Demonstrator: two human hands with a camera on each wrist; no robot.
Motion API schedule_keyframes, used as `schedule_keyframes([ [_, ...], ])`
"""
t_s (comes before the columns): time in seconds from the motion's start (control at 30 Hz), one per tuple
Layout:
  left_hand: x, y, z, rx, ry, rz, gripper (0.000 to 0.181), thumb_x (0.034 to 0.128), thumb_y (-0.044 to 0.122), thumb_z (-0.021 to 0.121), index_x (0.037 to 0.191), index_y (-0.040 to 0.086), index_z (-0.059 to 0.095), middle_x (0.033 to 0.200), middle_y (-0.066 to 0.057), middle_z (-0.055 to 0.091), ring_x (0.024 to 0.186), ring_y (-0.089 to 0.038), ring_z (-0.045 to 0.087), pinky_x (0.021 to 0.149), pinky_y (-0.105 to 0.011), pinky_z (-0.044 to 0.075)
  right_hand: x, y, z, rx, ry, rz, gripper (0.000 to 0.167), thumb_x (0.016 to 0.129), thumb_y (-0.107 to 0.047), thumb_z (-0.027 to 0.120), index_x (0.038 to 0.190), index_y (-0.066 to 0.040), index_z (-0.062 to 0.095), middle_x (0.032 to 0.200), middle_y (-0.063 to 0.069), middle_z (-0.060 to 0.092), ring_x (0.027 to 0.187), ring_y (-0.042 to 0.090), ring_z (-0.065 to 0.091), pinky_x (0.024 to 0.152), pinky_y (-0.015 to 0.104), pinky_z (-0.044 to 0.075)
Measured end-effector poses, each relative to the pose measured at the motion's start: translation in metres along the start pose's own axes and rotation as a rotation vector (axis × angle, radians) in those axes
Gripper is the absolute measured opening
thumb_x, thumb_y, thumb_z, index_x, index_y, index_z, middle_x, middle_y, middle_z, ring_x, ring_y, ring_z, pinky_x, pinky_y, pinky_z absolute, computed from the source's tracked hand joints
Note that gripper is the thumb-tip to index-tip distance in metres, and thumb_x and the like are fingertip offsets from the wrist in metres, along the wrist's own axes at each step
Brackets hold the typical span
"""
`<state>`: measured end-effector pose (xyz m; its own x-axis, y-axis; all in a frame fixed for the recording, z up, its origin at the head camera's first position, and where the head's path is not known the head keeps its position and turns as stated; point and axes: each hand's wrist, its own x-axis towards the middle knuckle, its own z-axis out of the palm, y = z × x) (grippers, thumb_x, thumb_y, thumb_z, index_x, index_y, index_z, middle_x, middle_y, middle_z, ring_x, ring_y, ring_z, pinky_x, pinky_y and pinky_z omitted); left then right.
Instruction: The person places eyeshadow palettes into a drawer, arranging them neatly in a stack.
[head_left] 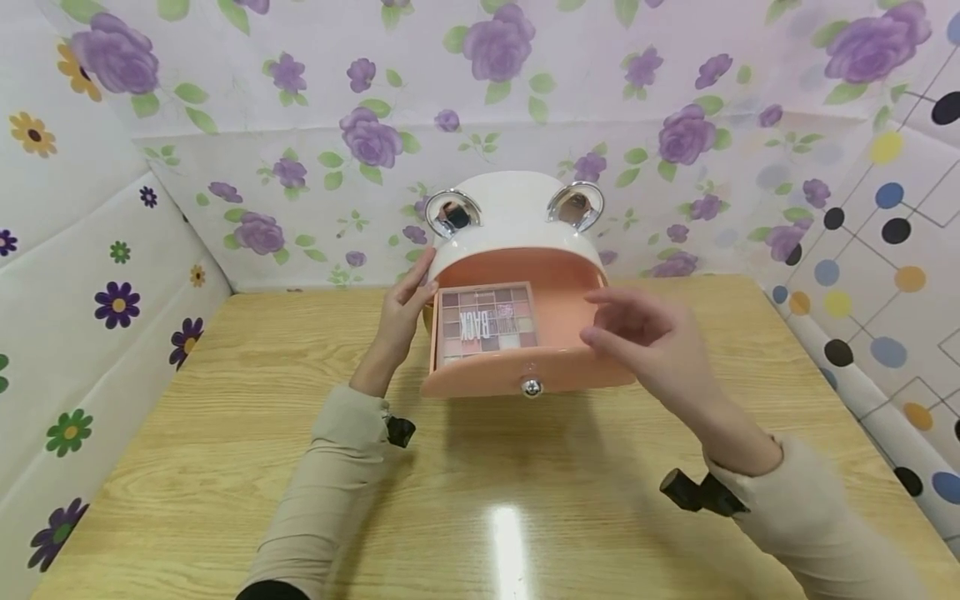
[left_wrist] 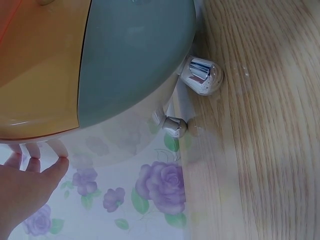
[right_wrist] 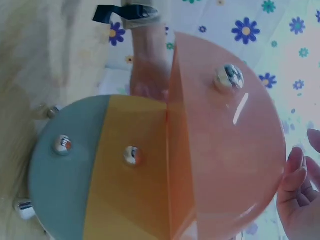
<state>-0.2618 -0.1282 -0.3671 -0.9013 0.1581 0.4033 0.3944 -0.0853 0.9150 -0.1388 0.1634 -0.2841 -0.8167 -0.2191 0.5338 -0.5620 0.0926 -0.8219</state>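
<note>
A white rounded storage box with two chrome-rimmed eyes stands at the back of the table. Its top pink drawer is pulled out, with a silver knob on the front. Inside, on the left, lies a square eyeshadow palette with a lettered clear lid. My left hand rests against the box's left side; the left wrist view shows its fingertips on the white wall. At the drawer's right side is my right hand, holding nothing, thumb and fingers apart. Whether it touches the drawer edge, I cannot tell.
Below the pink drawer are a closed yellow drawer and a closed green drawer, both with silver knobs. Chrome feet carry the box on the wooden table. Flower-patterned sheeting rises directly behind it.
</note>
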Motion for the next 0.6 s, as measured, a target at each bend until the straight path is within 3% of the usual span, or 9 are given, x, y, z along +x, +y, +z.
schedule_keyframes([
  [0.1,0.0,0.0,0.001,-0.003,-0.001,0.0,0.052,0.0917,0.015,0.049,0.141,0.006,0.033,0.148,-0.002,0.026,0.134,-0.01,0.021,0.107,-0.028,0.022,-0.01,0.001,0.004,-0.027,0.034,-0.125,0.031,0.076,0.006,0.068,0.105,-0.004,0.067,0.073,0.001,0.064,0.063,0.01,0.058,0.056,0.018,0.048],
  [0.23,0.0,0.001,0.001,-0.005,0.004,-0.011,0.052,0.0917,0.014,0.049,0.141,0.006,0.032,0.148,-0.002,0.026,0.134,-0.009,0.021,0.107,-0.027,0.022,-0.019,0.005,0.009,-0.001,0.049,-0.249,0.03,0.075,0.002,0.071,0.104,-0.001,0.067,0.072,0.002,0.065,0.06,0.008,0.057,0.052,0.017,0.045],
  [0.5,0.0,0.001,0.001,-0.021,0.003,0.01,0.051,0.0924,0.013,0.048,0.14,0.006,0.033,0.148,-0.002,0.027,0.134,-0.01,0.021,0.108,-0.026,0.02,-0.031,0.017,0.021,-0.116,0.012,-0.345,0.027,0.072,0.001,0.073,0.099,0.003,0.068,0.071,0.006,0.067,0.057,0.006,0.058,0.052,0.017,0.047],
  [0.6,0.0,0.001,0.001,-0.027,0.002,0.011,0.05,0.0928,0.011,0.047,0.14,0.005,0.033,0.147,-0.003,0.027,0.135,-0.011,0.021,0.108,-0.025,0.02,-0.034,0.023,0.026,-0.149,-0.012,-0.374,0.025,0.074,-0.003,0.074,0.098,0.002,0.068,0.078,0.009,0.068,0.059,0.006,0.06,0.052,0.017,0.047],
])
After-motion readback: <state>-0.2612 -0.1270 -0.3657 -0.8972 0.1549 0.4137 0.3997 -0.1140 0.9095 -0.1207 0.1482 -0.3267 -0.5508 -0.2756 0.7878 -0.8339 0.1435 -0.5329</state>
